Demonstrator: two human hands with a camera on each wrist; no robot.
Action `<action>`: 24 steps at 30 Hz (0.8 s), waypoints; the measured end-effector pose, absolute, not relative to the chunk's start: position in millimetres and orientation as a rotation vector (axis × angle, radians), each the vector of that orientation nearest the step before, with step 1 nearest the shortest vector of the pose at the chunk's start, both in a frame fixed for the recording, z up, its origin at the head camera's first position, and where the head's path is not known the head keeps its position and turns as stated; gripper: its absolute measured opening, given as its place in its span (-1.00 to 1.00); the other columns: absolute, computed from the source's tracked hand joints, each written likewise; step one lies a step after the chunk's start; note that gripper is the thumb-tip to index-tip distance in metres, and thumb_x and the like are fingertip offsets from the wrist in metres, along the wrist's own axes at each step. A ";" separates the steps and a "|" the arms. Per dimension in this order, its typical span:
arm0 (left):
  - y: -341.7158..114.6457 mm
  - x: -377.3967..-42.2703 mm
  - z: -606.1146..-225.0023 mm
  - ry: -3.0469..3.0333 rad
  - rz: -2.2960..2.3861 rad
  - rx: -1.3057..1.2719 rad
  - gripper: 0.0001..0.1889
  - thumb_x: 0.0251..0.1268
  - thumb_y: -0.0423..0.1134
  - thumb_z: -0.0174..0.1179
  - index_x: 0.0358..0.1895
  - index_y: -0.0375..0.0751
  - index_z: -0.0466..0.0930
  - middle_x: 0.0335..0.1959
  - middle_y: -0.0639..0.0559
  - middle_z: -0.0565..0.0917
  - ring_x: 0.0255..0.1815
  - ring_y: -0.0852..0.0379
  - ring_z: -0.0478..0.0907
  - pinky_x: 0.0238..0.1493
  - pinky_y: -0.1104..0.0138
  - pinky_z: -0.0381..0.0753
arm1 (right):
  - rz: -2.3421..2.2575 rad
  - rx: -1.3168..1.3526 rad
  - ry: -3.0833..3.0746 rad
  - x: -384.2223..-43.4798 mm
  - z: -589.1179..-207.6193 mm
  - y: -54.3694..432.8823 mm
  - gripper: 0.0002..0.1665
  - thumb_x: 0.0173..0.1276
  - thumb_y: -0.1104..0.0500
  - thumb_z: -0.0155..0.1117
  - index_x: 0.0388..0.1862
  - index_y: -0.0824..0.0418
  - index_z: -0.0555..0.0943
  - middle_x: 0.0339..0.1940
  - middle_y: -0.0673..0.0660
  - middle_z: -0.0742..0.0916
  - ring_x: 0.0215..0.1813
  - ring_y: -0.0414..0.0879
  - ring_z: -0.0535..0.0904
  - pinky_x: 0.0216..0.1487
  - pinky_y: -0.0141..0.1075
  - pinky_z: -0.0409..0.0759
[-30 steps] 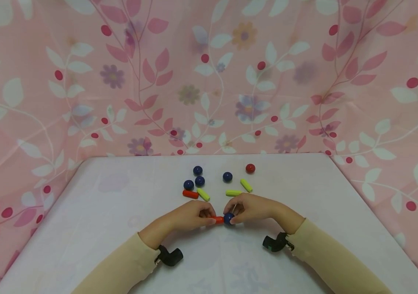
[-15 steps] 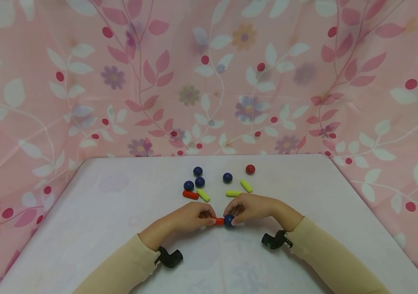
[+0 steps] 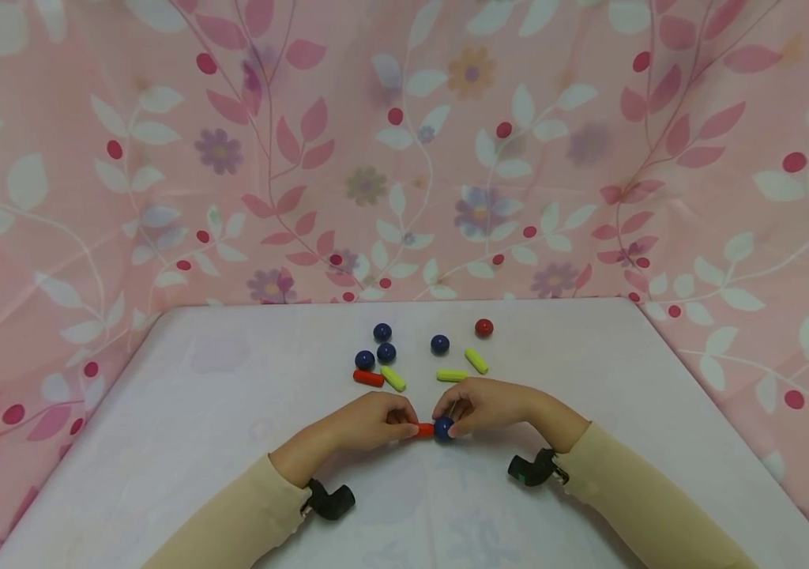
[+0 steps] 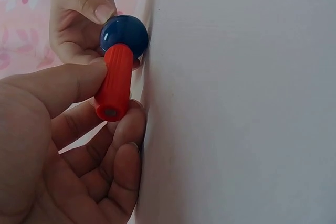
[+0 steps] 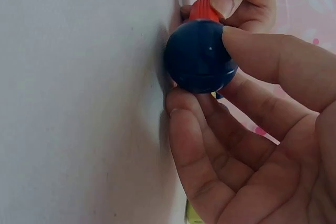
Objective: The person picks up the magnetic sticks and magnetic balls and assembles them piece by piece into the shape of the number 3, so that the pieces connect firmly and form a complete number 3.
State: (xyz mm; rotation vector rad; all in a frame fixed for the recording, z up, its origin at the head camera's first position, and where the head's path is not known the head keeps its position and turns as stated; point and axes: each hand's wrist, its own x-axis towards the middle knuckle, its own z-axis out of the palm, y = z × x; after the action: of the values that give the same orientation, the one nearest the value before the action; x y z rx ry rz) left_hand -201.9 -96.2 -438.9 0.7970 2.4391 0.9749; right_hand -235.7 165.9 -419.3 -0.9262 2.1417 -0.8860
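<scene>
Between thumb and fingers my left hand [image 3: 376, 420] pinches a short red ribbed rod [image 4: 116, 80], whose near end shows a small grey disc in the left wrist view. My right hand [image 3: 493, 405] holds a glossy dark blue ball [image 5: 200, 56] between thumb and fingers. The rod's far end touches the ball, and the two lie in one line just over the table. In the head view both hands meet near the table's middle, with the ball [image 3: 444, 429] on the right and the rod [image 3: 424, 430] on the left.
Behind the hands lie several loose blue balls [image 3: 386, 352], a red ball [image 3: 484, 327], another red rod [image 3: 368, 378] and yellow-green rods [image 3: 476, 361]. A white cloth covers the table [image 3: 234, 442]. A pink floral curtain [image 3: 404, 158] hangs behind it.
</scene>
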 end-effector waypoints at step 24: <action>-103.8 -206.7 -434.1 2.521 1.006 0.794 -0.86 0.42 -0.06 0.24 -0.11 0.03 0.68 -0.38 0.28 0.63 -0.32 0.26 0.55 -0.19 0.35 0.57 | -0.888 -0.918 2.189 -234.4 -421.4 163.1 -0.69 0.26 0.16 0.50 -0.02 0.13 0.69 -0.16 -0.09 0.71 -0.13 -0.15 0.62 -0.02 -0.34 0.59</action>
State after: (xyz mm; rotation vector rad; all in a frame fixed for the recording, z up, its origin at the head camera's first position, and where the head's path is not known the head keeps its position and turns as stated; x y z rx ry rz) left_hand -206.7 -103.8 -434.1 0.7941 2.5215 1.0057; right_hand -234.4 163.1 -421.4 -0.9179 2.1887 -0.8876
